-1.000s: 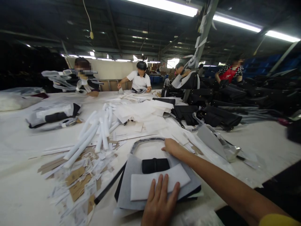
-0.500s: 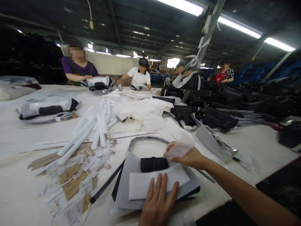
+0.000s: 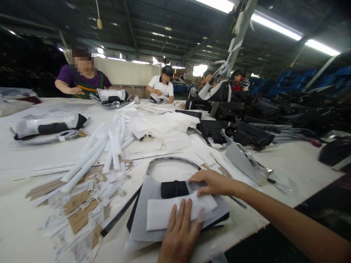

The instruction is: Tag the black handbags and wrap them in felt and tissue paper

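A black handbag point(image 3: 174, 189) lies in front of me, with a thin pale wrapping sheet point(image 3: 141, 215) over much of its body. Across that sheet is a folded white foam strip point(image 3: 159, 215). My left hand point(image 3: 179, 232) rests flat on the strip, fingers spread. My right hand point(image 3: 211, 182) is bent over the bag's right side, thumb low and fingers curled. It seems to hold a small translucent sheet against the foam, whose outline is hard to make out. Behind the black part arches the plastic-wrapped handle point(image 3: 171, 159).
Left of the bag lie cardboard tags point(image 3: 79, 215) and white foam tubes point(image 3: 85, 160). White paper sheets point(image 3: 159, 124) are heaped farther back. Black bags point(image 3: 246, 133) pile up at the right, by a post point(image 3: 241, 29). Several co-workers point(image 3: 161, 86) are at the far side.
My right hand has come down with the translucent sheet from above the bag to the foam strip. My left hand stays on the strip. The view has shifted slightly.
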Demonstrator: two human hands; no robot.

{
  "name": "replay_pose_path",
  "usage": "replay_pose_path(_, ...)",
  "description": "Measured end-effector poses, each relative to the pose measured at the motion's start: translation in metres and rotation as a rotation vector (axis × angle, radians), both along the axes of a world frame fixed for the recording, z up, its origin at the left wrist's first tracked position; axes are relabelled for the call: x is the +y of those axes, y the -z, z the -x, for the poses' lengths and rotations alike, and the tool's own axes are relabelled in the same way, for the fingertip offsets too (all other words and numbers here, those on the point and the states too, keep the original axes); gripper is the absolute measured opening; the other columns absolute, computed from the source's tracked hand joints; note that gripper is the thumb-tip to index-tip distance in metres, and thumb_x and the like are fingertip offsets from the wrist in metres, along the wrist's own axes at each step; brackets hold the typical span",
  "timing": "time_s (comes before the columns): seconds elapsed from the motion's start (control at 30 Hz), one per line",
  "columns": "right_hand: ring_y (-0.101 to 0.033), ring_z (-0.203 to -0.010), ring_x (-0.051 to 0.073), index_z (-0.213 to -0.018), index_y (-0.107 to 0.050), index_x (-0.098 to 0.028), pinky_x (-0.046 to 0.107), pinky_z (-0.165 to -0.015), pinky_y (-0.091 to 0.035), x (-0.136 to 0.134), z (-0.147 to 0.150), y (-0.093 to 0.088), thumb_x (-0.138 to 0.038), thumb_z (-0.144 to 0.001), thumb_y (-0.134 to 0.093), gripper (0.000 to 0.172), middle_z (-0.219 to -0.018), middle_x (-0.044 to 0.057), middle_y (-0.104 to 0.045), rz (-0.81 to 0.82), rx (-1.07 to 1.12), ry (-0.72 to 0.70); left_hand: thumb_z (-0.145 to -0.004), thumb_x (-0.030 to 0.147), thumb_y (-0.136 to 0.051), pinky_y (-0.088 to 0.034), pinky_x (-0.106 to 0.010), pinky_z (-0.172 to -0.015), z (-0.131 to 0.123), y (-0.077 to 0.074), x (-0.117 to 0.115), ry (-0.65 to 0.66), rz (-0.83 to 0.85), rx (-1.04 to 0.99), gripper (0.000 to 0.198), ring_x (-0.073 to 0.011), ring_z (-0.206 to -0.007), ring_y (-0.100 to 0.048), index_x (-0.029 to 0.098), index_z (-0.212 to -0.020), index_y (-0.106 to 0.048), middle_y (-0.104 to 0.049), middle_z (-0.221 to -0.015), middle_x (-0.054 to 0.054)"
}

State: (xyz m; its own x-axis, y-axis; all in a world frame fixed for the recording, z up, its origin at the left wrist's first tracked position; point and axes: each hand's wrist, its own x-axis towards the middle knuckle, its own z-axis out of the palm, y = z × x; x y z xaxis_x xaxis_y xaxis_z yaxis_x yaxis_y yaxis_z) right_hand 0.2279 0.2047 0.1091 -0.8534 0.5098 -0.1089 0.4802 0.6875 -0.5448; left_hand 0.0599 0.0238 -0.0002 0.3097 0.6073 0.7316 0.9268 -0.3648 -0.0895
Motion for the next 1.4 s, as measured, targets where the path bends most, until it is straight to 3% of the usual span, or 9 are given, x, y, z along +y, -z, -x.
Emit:
replay_pose_path(0.23,-0.069,-0.096,0.024,-0.12,-0.072,-0.021,0.031,-0.085,-0.05,0.013,0.01,0.011,-0.04,-0.082,-0.074,0.043,-0.107,0.008,-0.076,-0.069,-0.074,0.109,-0.102,0.032,-0.046,-0.039,-0.043,-0.111,-0.002,0.003,0.002,-0.003,-0.001,-0.027,0.035,-0.0268,-0.131,-0.055,0.03,-0.134,-0.059,-0.062,-0.138,-0.008)
replay_pose_path(0.4,-0.07,-0.082,0.02,-0.104,-0.079,-0.022,0.025,-0.073,-0.05,0.021,0.017,0.017,-0.038,-0.074,-0.081,0.034,-0.096,0.004,-0.078,-0.063,-0.112,0.067,-0.101,0.032,-0.05,-0.041,-0.044,-0.11,-0.007,0.006,0.001,-0.021,0.017,-0.08,0.033,-0.0274,-0.132,-0.054,0.031,-0.132,-0.06,-0.064,-0.135,-0.009)
replay_pose_path(0.6,-0.07,-0.091,0.022,-0.094,-0.081,-0.029,0.028,-0.081,-0.047,0.02,0.02,0.016,-0.035,-0.084,-0.072,0.015,-0.094,0.001,-0.079,-0.135,-0.151,0.065,-0.101,0.033,-0.049,-0.046,-0.044,-0.107,-0.007,0.005,0.001,-0.044,0.005,-0.055,0.043,-0.0271,-0.129,-0.057,0.033,-0.144,-0.049,-0.068,-0.127,-0.008)
replay_pose_path(0.73,-0.07,-0.094,0.024,-0.095,-0.081,-0.027,0.029,-0.081,-0.047,0.027,0.024,0.011,-0.03,-0.089,-0.063,0.019,-0.097,0.003,-0.079,-0.186,-0.164,0.107,-0.1,0.034,-0.052,-0.044,-0.045,-0.11,-0.008,0.005,0.002,-0.039,-0.006,-0.076,0.044,-0.0274,-0.128,-0.058,0.033,-0.144,-0.05,-0.069,-0.125,-0.006)
replay_pose_path(1.03,-0.069,-0.089,0.023,-0.105,-0.074,-0.017,0.028,-0.078,-0.047,0.077,0.049,0.015,-0.017,-0.091,-0.054,0.025,-0.098,0.009,-0.077,-0.213,-0.199,0.096,-0.099,0.033,-0.055,-0.028,-0.049,-0.12,-0.01,0.011,0.006,-0.06,-0.072,-0.051,0.041,-0.026,-0.124,-0.061,0.033,-0.139,-0.055,-0.07,-0.125,-0.008)
replay_pose_path(1.2,-0.069,-0.088,0.02,-0.107,-0.073,-0.017,0.025,-0.079,-0.047,0.103,0.056,0.019,-0.01,-0.085,-0.058,0.028,-0.097,0.007,-0.077,-0.177,-0.235,0.051,-0.098,0.029,-0.055,-0.029,-0.048,-0.12,-0.012,0.013,0.011,-0.059,-0.107,-0.106,0.04,-0.0258,-0.118,-0.065,0.032,-0.138,-0.057,-0.072,-0.12,-0.009)
replay_pose_path(1.4,-0.068,-0.082,0.019,-0.092,-0.072,-0.018,0.029,-0.075,-0.049,0.111,0.059,0.018,-0.02,-0.086,-0.064,0.01,-0.088,0.004,-0.074,-0.192,-0.254,0.061,-0.097,0.029,-0.055,-0.033,-0.042,-0.118,-0.02,0.016,0.018,-0.089,-0.171,-0.216,0.039,-0.0226,-0.109,-0.07,0.036,-0.136,-0.059,-0.076,-0.112,-0.006)
